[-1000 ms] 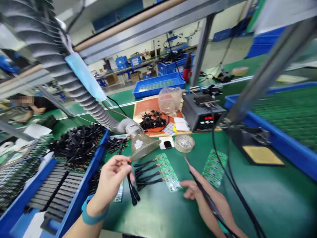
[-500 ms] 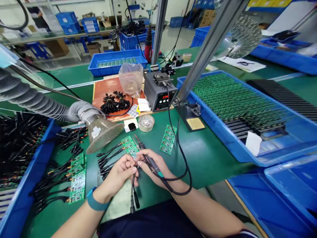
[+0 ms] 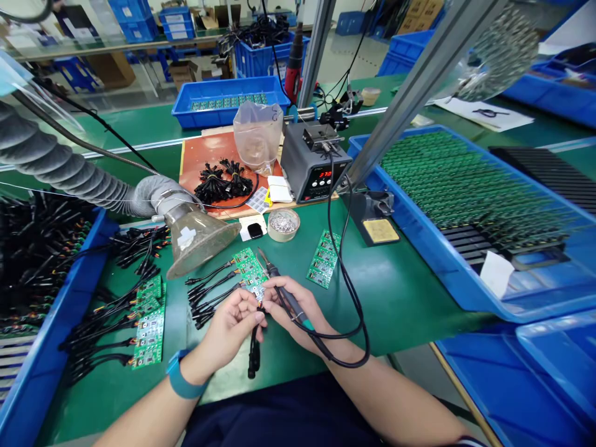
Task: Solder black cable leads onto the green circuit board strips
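Note:
My left hand is closed, its thumb and fingers pinching a black cable near its thin coloured wires. The cable's plug ends hang below the fingers. In my right hand lies a soldering iron, its tip pointing up and away. The right fingertips also meet at the coloured wires, beside the near end of a green circuit board. Several black cables extend from that board's left side. Whether the held wires touch the board is hidden by the fingers.
A fume extractor hood stands left of the board. Behind are a solder wire tin and a soldering station. Another circuit board and an iron stand lie right. Blue trays flank both sides; wired boards lie left.
The view has shifted slightly, so the bench appears moved right and the far trays higher. The held cable's plug ends have drawn together and hang less far down. Both hands keep their grip.

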`<state>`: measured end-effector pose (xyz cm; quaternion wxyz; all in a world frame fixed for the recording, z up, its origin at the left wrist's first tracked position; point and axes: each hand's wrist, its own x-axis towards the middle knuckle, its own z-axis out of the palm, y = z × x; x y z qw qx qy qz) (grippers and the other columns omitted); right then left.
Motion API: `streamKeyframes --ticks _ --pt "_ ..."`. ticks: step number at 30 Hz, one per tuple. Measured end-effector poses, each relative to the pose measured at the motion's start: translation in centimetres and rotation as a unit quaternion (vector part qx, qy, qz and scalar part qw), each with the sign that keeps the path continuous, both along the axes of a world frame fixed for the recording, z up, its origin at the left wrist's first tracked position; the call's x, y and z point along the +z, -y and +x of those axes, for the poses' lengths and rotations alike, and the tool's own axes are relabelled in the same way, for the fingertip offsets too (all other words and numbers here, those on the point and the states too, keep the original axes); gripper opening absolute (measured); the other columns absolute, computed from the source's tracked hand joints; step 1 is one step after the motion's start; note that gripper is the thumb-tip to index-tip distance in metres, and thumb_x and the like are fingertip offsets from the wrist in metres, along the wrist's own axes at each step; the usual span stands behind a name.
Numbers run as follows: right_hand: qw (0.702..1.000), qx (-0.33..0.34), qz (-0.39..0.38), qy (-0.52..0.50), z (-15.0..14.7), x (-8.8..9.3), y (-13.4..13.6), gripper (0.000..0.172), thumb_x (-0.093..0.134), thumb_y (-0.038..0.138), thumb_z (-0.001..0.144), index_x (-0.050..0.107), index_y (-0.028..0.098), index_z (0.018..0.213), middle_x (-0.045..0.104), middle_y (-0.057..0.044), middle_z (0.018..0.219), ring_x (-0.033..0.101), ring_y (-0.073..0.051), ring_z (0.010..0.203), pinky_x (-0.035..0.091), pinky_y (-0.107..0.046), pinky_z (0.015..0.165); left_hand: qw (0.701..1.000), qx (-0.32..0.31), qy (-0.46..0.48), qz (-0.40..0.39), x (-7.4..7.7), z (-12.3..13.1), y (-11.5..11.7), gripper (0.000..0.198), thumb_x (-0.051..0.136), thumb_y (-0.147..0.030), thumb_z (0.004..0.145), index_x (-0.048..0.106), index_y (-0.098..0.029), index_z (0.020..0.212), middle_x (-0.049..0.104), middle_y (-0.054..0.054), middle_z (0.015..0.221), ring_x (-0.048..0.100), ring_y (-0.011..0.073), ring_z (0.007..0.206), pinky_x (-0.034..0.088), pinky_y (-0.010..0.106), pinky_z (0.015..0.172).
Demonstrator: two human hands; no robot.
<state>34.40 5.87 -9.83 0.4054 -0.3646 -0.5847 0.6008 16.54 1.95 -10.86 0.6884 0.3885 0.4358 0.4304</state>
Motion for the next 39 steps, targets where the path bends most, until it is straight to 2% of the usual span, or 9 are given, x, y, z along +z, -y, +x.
streamKeyframes --ticks 4,10,15,20,23,27,29,33,39 --pt "1.0 0.001 -0.017 -0.016 0.0 -0.2 0.0 0.023 0.064 0.025 0.089 0.06 0.021 0.112 0.065 0.002 0.085 0.064 -0.01 0.067 0.054 -0.022 0.063 0.999 0.019 -0.044 0.017 -0.1 0.2 0.4 0.036 0.078 -0.045 0.088 0.055 -0.018 0.095 0.071 0.002 0.077 0.067 0.0117 0.06 0.053 0.024 0.062" --pt "1.0 0.013 -0.021 -0.011 0.0 -0.5 0.1 0.025 0.065 0.024 0.088 0.06 0.021 0.112 0.064 0.002 0.083 0.062 -0.009 0.062 0.051 -0.021 0.059 0.995 0.016 -0.093 0.035 -0.5 0.2 0.5 0.037 0.075 -0.048 0.089 0.057 -0.016 0.096 0.073 0.004 0.079 0.063 0.0115 0.057 0.052 0.024 0.057" --pt "1.0 0.006 -0.007 0.01 0.0 -0.7 0.1 0.025 0.064 0.024 0.088 0.061 0.022 0.112 0.063 0.002 0.084 0.062 -0.01 0.064 0.053 -0.021 0.06 0.987 0.004 -0.145 0.076 -0.4 0.0 0.7 0.028 0.068 -0.043 0.094 0.061 -0.015 0.097 0.073 0.006 0.082 0.06 0.0107 0.057 0.05 0.023 0.056" --pt "1.0 0.014 -0.009 0.027 0.2 -0.8 0.0 0.026 0.064 0.023 0.087 0.062 0.022 0.113 0.064 0.001 0.084 0.062 -0.01 0.065 0.052 -0.021 0.06 0.961 -0.009 -0.236 0.147 -0.4 -0.5 0.7 0.021 0.064 -0.035 0.097 0.067 -0.014 0.092 0.063 0.0 0.065 0.052 0.0098 0.056 0.043 0.021 0.056" --pt "0.999 0.019 -0.004 0.035 0.3 -0.9 0.0 0.026 0.064 0.023 0.087 0.062 0.022 0.113 0.065 0.001 0.085 0.062 -0.01 0.066 0.052 -0.02 0.06 0.956 -0.012 -0.244 0.163 -0.4 -0.6 0.6 0.019 0.062 -0.032 0.098 0.068 -0.015 0.096 0.066 0.001 0.07 0.053 0.0099 0.059 0.044 0.021 0.058" --pt "0.999 0.001 0.016 0.034 0.1 -1.0 0.1 0.024 0.064 0.024 0.089 0.062 0.022 0.113 0.066 0.0 0.085 0.064 -0.011 0.067 0.055 -0.022 0.064 0.95 -0.002 -0.25 0.188 -0.4 -0.3 0.8 0.015 0.057 -0.029 0.1 0.064 -0.016 0.101 0.069 0.002 0.076 0.057 0.0102 0.061 0.046 0.02 0.058" --pt "0.999 -0.002 0.018 0.032 0.1 -1.0 0.1 0.024 0.065 0.025 0.089 0.062 0.022 0.113 0.066 0.0 0.086 0.064 -0.011 0.068 0.056 -0.024 0.067 0.935 0.001 -0.274 0.225 -0.4 -0.1 0.9 0.011 0.055 -0.025 0.101 0.063 -0.017 0.102 0.065 -0.001 0.073 0.056 0.0096 0.06 0.045 0.02 0.059" --pt "1.0 -0.002 0.01 0.019 0.0 -0.9 0.2 0.024 0.065 0.024 0.089 0.062 0.022 0.112 0.066 0.0 0.085 0.062 -0.011 0.068 0.054 -0.023 0.064 0.901 0.025 -0.331 0.279 -0.7 0.1 1.3 0.013 0.066 -0.02 0.094 0.062 -0.02 0.106 0.059 -0.006 0.068 0.052 0.0087 0.058 0.043 0.018 0.058" --pt "1.0 0.004 -0.026 0.008 0.0 -0.7 0.1 0.023 0.065 0.023 0.088 0.062 0.021 0.111 0.063 0.002 0.08 0.057 -0.009 0.061 0.047 -0.02 0.057 0.903 0.065 -0.318 0.281 -0.5 0.4 1.3 0.006 0.062 -0.018 0.097 0.059 -0.021 0.101 0.063 -0.005 0.065 0.056 0.0093 0.054 0.044 0.018 0.054"
